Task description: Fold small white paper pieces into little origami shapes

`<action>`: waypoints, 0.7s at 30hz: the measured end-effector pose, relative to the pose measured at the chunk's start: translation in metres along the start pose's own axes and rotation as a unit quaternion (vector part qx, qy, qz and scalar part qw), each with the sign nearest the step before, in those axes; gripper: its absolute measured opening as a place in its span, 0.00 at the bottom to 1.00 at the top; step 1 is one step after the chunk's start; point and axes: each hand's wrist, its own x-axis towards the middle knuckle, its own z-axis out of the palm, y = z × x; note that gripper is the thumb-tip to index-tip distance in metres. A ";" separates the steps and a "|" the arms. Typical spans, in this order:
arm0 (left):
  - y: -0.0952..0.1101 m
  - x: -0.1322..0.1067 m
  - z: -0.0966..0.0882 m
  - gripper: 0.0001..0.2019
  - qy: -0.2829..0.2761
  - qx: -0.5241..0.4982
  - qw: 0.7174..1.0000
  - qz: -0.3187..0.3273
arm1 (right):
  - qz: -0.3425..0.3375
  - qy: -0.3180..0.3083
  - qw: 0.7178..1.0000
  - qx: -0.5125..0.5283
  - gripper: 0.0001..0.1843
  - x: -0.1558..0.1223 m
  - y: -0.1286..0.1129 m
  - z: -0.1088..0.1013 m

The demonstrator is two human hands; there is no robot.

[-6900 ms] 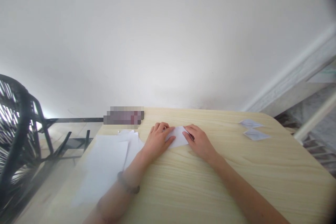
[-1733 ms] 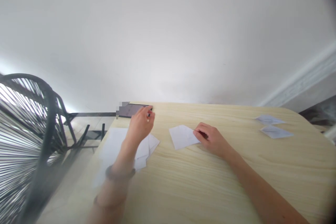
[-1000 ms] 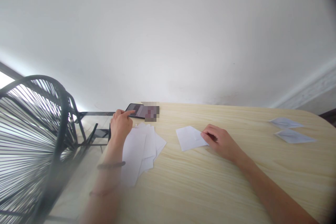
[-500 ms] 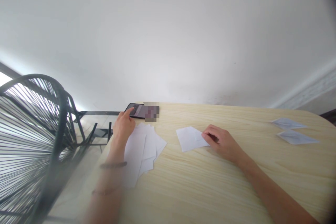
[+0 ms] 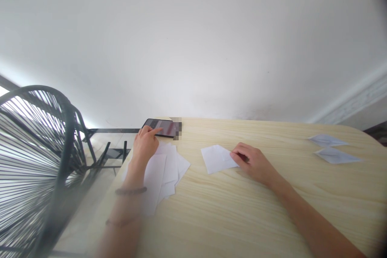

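My left hand (image 5: 145, 145) reaches over a smartphone (image 5: 163, 127) lying at the table's far edge. Its index finger is stretched out onto the screen, the other fingers are loosely bent, and it holds nothing. Beneath my left wrist lies a loose, overlapping pile of white paper sheets (image 5: 169, 169). On the table in the middle, my right hand (image 5: 249, 160) pinches the right corner of a folded sheet of white paper (image 5: 218, 158) between thumb and fingers. That sheet lies nearly flat, and its gripped corner is hidden by the fingers.
Two pointed folded paper pieces (image 5: 335, 155) lie at the right on the pale wooden table (image 5: 229, 217). A dark corded chair (image 5: 65, 137) stands at the left beside the table. A white wall (image 5: 193, 48) rises behind the far edge.
My left index finger has slid to the right across the phone screen, and the picture there has changed. My right hand and the folded sheet have kept their places.
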 end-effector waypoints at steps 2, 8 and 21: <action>-0.001 0.000 -0.002 0.21 0.012 -0.001 0.999 -0.031 | 0.000 -0.002 1.000 0.000 0.11 0.000 0.000 0.000; 0.025 -0.006 -0.006 0.17 0.024 -0.085 0.994 0.056 | -0.003 0.008 1.000 0.004 0.11 0.000 0.003 0.002; 0.151 -0.017 0.008 0.17 -0.176 -0.415 0.873 0.188 | -0.005 0.028 0.999 0.020 0.10 0.000 -0.003 -0.001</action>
